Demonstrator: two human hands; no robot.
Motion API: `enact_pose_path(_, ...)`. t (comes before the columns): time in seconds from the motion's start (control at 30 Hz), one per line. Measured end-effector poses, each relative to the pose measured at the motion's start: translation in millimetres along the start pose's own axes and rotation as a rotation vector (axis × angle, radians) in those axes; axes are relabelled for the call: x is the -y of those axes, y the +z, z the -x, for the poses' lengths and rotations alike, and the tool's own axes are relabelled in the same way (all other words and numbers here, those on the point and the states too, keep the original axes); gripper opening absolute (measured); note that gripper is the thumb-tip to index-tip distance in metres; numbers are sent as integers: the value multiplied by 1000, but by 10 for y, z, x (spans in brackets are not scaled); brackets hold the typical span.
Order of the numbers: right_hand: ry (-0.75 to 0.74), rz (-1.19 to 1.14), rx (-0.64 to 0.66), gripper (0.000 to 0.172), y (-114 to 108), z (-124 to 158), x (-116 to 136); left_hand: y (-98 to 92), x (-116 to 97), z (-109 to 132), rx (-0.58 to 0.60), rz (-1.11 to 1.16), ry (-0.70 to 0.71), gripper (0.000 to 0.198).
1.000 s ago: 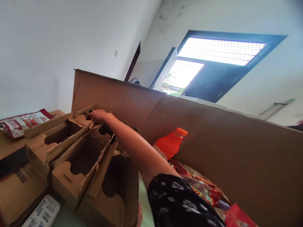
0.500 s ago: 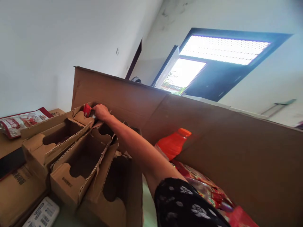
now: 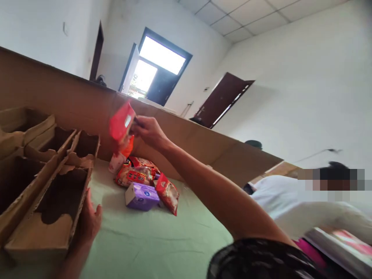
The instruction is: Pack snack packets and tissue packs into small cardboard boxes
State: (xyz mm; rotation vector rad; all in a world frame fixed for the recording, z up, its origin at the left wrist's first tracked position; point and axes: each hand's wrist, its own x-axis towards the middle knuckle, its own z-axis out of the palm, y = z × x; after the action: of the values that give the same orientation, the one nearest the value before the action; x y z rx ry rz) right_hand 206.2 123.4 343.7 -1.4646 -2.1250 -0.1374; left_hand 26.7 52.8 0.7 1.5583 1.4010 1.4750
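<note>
My right hand [image 3: 149, 130] pinches the corner of a small red packet [image 3: 122, 122] and holds it in the air above a heap of snack packets [image 3: 136, 174] on the green table cover [image 3: 151, 236]. A purple box [image 3: 142, 197] and another red packet [image 3: 167, 193] lie in that heap. My left hand [image 3: 88, 221] rests against the side of the nearest open cardboard box [image 3: 52, 217], its fingers pressed to the cardboard.
Several open cardboard display boxes [image 3: 35, 147] stand in a row at the left. A tall cardboard wall [image 3: 203, 143] runs behind the table. Another person in a white top [image 3: 302, 205] sits at the right.
My right hand has come out of the far box with a red packet and moved right, over the snack heap. The view has swung right; my left hand now shows.
</note>
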Motion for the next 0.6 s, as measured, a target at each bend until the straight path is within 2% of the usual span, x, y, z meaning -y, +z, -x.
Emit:
enact_pose_path(0.1,171,173,79,19,-264,593,-563,-19,1,-75,-24,-5,-21,70)
enact_pose_path(0.2,280,248,91,21,-310,844,-1037,-59,-39,-101,-54,-28,-49,69)
enact_pose_path(0.33,362,312,110,15,-209,779,-1455,-121,-110,-110,-74,-45,-61,68)
enact_pose_path(0.4,358,309,116,19,-110,685,-1581,-152,-136,-119,-73,-54,-60,68)
enact_pose_path(0.5,314,257,100,28,78,596,-1688,-182,-156,-113,-70,-86,-57,66)
enact_pose_path(0.6,268,173,57,27,234,682,-1698,-192,-153,-59,-73,-132,-40,65)
